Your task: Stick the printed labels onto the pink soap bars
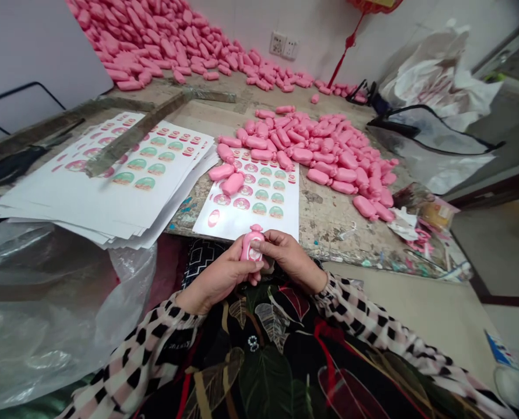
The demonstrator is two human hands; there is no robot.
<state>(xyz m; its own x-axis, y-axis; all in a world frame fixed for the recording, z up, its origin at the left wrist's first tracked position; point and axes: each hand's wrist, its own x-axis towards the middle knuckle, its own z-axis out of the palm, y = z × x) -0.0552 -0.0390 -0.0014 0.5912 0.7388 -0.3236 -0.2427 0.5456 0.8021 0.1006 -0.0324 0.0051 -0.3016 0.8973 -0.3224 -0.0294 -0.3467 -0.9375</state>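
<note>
Just off the table's front edge, my left hand (pixel 222 273) is closed round a pink sausage-shaped toy (pixel 246 249), its knotted end pointing up. An oval sticker (pixel 254 251) with a white and pink print sits on the toy's front. My right hand (pixel 292 260) grips the same toy from the right, its thumb pressed on the sticker and its other fingers partly hidden. Just beyond both hands lies a sticker sheet (pixel 254 224) printed with pink and green labels. Three loose pink toys rest on that sheet's left side, near a heap of the same toys (pixel 329 148).
A stack of sticker sheets (pixel 88 203) lies left, under a flat bar (pixel 123 142). A much larger pile of pink toys (pixel 163 41) fills the back of the worn table (pixel 324 233). Clear plastic (pixel 67 308) hangs at lower left; plastic bags (pixel 434 75) stand at right.
</note>
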